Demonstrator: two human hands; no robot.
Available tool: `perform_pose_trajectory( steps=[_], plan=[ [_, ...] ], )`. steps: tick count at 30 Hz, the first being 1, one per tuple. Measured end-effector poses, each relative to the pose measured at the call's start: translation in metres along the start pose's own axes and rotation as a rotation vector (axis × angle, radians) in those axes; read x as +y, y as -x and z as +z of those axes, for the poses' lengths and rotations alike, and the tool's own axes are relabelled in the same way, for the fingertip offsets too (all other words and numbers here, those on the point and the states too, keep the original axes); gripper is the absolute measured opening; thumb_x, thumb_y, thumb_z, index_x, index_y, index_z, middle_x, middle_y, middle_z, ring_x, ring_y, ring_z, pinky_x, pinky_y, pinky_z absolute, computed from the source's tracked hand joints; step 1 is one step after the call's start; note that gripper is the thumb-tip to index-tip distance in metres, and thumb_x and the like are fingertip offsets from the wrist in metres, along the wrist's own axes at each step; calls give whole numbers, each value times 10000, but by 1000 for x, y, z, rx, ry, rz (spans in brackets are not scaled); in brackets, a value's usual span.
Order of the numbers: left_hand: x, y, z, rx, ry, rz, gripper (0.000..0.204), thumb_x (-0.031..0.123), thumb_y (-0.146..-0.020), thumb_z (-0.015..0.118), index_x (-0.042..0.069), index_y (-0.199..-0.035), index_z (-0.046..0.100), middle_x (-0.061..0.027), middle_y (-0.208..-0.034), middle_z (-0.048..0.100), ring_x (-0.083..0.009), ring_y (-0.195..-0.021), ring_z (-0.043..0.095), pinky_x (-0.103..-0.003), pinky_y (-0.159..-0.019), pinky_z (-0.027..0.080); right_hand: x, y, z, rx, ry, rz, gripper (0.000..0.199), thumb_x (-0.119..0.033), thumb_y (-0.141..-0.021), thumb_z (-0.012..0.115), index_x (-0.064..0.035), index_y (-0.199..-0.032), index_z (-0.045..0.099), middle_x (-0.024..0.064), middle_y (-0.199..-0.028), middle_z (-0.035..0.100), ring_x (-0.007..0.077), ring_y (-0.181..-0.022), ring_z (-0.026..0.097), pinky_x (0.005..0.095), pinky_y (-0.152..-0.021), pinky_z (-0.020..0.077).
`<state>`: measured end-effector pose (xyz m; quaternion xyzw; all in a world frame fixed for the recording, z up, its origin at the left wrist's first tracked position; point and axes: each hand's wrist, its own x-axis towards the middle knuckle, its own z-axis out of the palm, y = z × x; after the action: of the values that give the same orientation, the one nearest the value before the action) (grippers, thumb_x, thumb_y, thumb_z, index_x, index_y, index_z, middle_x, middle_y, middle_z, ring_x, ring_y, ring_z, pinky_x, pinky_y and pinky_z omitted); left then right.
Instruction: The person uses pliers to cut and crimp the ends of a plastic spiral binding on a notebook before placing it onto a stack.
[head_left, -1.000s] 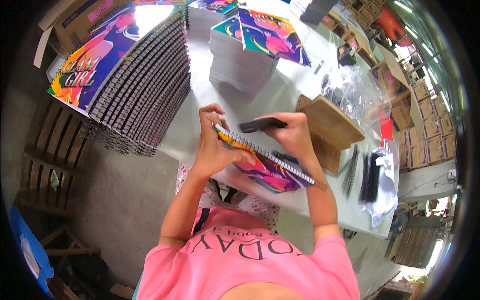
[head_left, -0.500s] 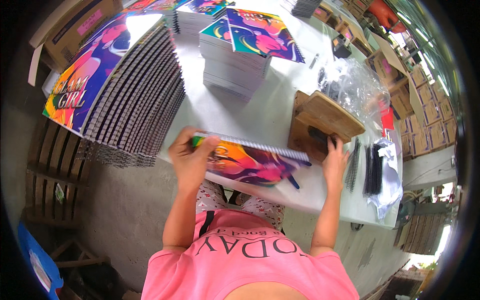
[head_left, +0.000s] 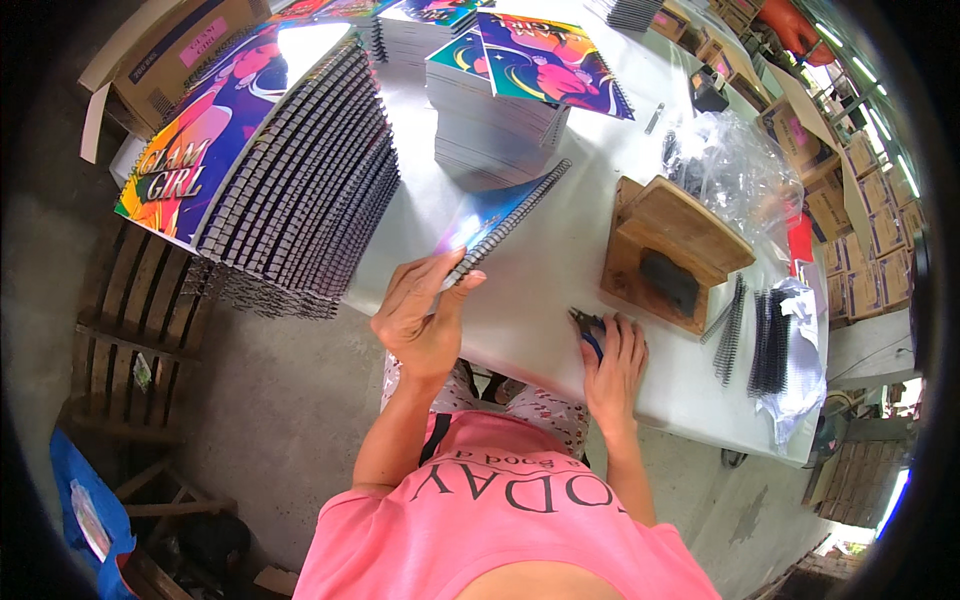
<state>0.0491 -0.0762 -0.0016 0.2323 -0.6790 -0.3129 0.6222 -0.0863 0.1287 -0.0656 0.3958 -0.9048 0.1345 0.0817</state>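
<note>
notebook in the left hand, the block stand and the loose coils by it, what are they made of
Notebook: glossy printed card cover, glare on it; dark coil spine, plastic or coated wire.
Block stand: bare matte wood, tan with visible edges.
Loose coils: black, plastic or coated wire, hard to tell.

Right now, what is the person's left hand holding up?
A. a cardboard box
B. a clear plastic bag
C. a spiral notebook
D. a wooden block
C: the left hand grips a spiral notebook by its lower corner and lifts it off the white table, while the right hand lies flat on the table over a small blue-handled tool.
</note>
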Motion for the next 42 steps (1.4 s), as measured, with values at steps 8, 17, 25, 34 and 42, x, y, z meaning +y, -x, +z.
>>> perform_pose_trajectory(
  steps=[8, 17, 25, 34, 42],
  plan=[
    [2, 3, 2, -38, -60, 157, 346, -12, -630, 779, 5, -965, 690, -79, -850, 698, -216, -767, 627, -285, -674, 494, -79, -25, -80, 77, -666, -302, 373, -267, -858, 607, -197, -1222, 572, 104, -1098, 511, 282, -979, 490, 428, -878, 348],
    [7, 3, 2, -35, -65, 168, 386, -106, -598, 676, 10, -965, 694, -75, -862, 700, -229, -780, 635, -301, -674, 502, -100, -44, -94, 58, -556, -410, 357, -250, -853, 620, -220, -1208, 603, 89, -1069, 522, 246, -967, 498, 396, -860, 360],
    [4, 7, 6, -53, -80, 275, 360, -105, -657, 686, -15, -1004, 656, -98, -865, 696, -208, -767, 630, -281, -664, 500, -89, -33, -77, -608, -1492, -32, 373, -326, -957, 477, -142, -1281, 491, 89, -1044, 565, 222, -941, 548, 359, -792, 454],
    [33, -17, 4, 257, 628, -350, 524, -37, -817, 652, 67, -1240, 361, -84, -865, 638, -127, -782, 603, -232, -731, 484, -3, -14, -10, -10, 156, -123, 476, -311, -872, 578, -215, -1323, 460, 143, -1271, 434, 321, -1181, 427, 542, -1001, 230],
    [81, -31, -32, 143, 878, -125, 370, -73, -857, 562, 26, -1150, 358, -184, -1077, 553, -198, -1004, 563, -304, -873, 461, -52, -72, -62, -4, -2000, 70, 849, -247, -804, 701, -112, -1448, 164, 71, -1353, 416, 198, -1199, 455, 396, -950, 418]
  ],
)
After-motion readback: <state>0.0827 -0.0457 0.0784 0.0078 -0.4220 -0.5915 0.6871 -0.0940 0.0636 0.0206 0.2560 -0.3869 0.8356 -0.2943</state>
